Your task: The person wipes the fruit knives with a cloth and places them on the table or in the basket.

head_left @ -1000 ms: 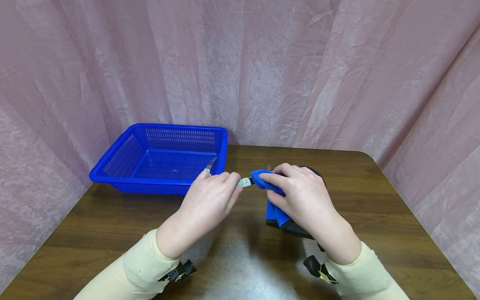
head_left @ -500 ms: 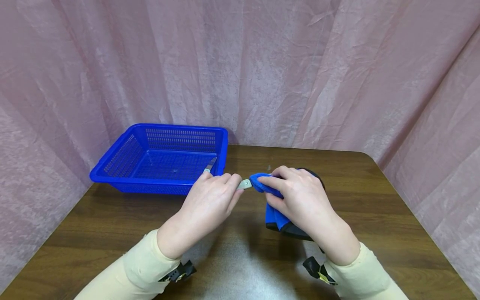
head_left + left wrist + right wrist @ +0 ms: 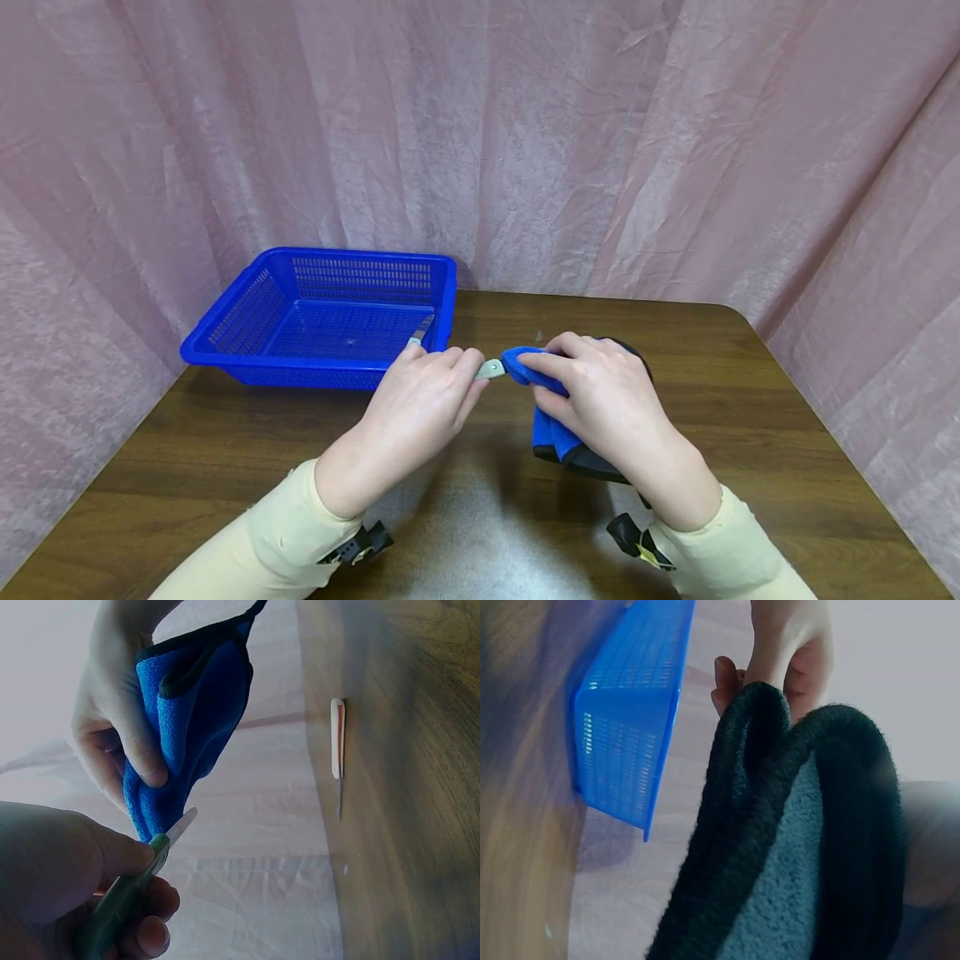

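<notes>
Slight movement of the blue cloth (image 3: 524,367) toward the handle of the green-handled knife (image 3: 491,369) is noted since one second ago; the dark gap between them is now nearly covered. Knife and cloth are held above the middle of the table (image 3: 750,400). The handle is gripped by the left hand (image 3: 423,396), fingers curled round it; the folded cloth is pinched by the right hand (image 3: 603,392). Contact between blade (image 3: 182,827) and cloth cannot be confirmed. A blue basket (image 3: 255,360) is placed at the table's far left corner. At its near right corner a second knife (image 3: 424,327) is seen, partly hidden by the left hand. A pale-handled knife (image 3: 337,742) is found lying near the table's far edge.
</notes>
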Action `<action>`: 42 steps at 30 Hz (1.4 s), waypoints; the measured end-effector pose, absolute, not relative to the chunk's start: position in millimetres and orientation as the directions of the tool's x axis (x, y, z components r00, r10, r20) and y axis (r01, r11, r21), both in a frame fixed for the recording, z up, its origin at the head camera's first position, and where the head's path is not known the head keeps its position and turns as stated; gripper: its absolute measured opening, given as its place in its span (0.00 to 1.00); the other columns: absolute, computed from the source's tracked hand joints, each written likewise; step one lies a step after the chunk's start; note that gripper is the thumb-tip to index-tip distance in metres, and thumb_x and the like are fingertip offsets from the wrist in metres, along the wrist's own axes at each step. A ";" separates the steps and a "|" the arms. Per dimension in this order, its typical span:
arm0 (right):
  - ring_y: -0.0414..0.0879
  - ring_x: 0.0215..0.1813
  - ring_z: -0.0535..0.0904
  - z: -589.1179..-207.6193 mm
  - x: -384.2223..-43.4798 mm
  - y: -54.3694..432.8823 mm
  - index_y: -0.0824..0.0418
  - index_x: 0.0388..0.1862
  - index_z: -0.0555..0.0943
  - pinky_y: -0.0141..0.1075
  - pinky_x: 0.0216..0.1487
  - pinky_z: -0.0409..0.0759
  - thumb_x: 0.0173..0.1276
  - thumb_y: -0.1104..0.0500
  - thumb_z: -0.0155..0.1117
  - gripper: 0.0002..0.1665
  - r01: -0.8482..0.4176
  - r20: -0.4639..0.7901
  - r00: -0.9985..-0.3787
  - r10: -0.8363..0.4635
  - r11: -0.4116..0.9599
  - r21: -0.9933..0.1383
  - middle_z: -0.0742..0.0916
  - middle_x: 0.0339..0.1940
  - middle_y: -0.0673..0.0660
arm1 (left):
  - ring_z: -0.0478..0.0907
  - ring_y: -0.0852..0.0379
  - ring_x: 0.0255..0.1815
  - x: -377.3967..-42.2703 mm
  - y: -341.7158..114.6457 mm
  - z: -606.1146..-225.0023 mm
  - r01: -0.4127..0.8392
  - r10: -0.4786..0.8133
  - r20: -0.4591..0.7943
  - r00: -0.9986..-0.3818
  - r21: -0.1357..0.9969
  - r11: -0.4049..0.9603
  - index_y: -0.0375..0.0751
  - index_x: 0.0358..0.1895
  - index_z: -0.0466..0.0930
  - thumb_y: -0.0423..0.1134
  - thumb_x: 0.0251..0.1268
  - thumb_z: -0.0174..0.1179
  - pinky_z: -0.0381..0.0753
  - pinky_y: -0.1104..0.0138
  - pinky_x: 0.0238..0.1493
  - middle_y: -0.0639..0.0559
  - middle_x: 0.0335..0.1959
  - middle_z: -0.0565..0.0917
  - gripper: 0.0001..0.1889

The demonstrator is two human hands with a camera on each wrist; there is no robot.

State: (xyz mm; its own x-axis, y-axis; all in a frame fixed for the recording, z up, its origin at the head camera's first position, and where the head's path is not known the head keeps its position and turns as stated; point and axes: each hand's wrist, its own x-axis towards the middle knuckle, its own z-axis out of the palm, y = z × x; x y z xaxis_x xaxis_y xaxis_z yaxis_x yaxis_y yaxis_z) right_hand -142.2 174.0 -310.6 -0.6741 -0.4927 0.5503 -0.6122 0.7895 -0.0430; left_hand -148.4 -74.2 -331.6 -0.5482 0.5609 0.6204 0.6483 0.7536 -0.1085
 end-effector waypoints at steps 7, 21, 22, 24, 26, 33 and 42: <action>0.53 0.41 0.87 -310.0 -142.7 175.0 0.46 0.58 0.94 0.49 0.43 0.84 0.67 0.59 0.80 0.21 -0.596 0.534 -0.695 -0.482 0.801 -0.053 0.91 0.46 0.52 | 0.77 0.54 0.21 -148.2 -74.2 -331.3 0.647 0.561 0.619 -0.549 -0.110 0.755 0.43 0.38 0.77 0.41 0.80 0.69 0.69 0.58 0.33 0.55 0.24 0.75 0.12; 0.54 0.38 0.87 -309.2 -143.6 176.9 0.47 0.59 0.94 0.51 0.44 0.85 0.66 0.60 0.80 0.22 -0.565 0.529 -0.718 -0.452 0.823 -0.064 0.91 0.46 0.53 | 0.78 0.54 0.21 -148.2 -74.6 -331.1 0.643 0.558 0.625 -0.546 -0.116 0.757 0.43 0.38 0.77 0.41 0.79 0.69 0.69 0.58 0.33 0.55 0.24 0.75 0.12; 0.54 0.38 0.87 -309.1 -143.6 177.1 0.47 0.59 0.94 0.51 0.44 0.85 0.67 0.60 0.79 0.22 -0.562 0.528 -0.721 -0.450 0.825 -0.064 0.91 0.46 0.53 | 0.78 0.54 0.21 -148.2 -74.7 -331.0 0.643 0.558 0.625 -0.546 -0.116 0.757 0.43 0.38 0.77 0.41 0.79 0.70 0.69 0.58 0.33 0.55 0.24 0.75 0.12; 0.54 0.39 0.88 -308.9 -143.8 177.5 0.48 0.59 0.94 0.51 0.44 0.85 0.67 0.60 0.79 0.22 -0.558 0.527 -0.724 -0.445 0.827 -0.067 0.91 0.46 0.53 | 0.78 0.54 0.21 -148.3 -74.7 -330.8 0.643 0.559 0.624 -0.547 -0.115 0.757 0.43 0.38 0.77 0.42 0.79 0.69 0.69 0.58 0.33 0.55 0.24 0.75 0.12; 0.54 0.39 0.88 -308.9 -143.9 178.0 0.48 0.59 0.94 0.51 0.44 0.85 0.66 0.60 0.79 0.22 -0.554 0.530 -0.725 -0.440 0.830 -0.069 0.91 0.46 0.53 | 0.77 0.54 0.21 -148.4 -74.8 -330.5 0.644 0.559 0.622 -0.548 -0.113 0.757 0.43 0.38 0.77 0.42 0.79 0.70 0.69 0.58 0.33 0.55 0.24 0.75 0.12; 0.53 0.38 0.88 -309.1 -144.8 179.8 0.47 0.58 0.94 0.51 0.43 0.85 0.65 0.60 0.79 0.22 -0.538 0.539 -0.733 -0.415 0.838 -0.087 0.91 0.45 0.52 | 0.77 0.54 0.20 -148.3 -75.4 -329.7 0.644 0.557 0.622 -0.550 -0.108 0.757 0.43 0.39 0.77 0.41 0.79 0.70 0.69 0.58 0.33 0.55 0.24 0.74 0.12; 0.54 0.40 0.89 -307.1 -145.0 182.1 0.49 0.60 0.93 0.51 0.43 0.85 0.68 0.59 0.79 0.21 -0.510 0.517 -0.761 -0.391 0.854 -0.105 0.92 0.47 0.55 | 0.76 0.54 0.19 -148.0 -75.9 -329.7 0.638 0.555 0.621 -0.553 -0.112 0.762 0.42 0.38 0.76 0.41 0.78 0.70 0.69 0.58 0.33 0.55 0.23 0.74 0.12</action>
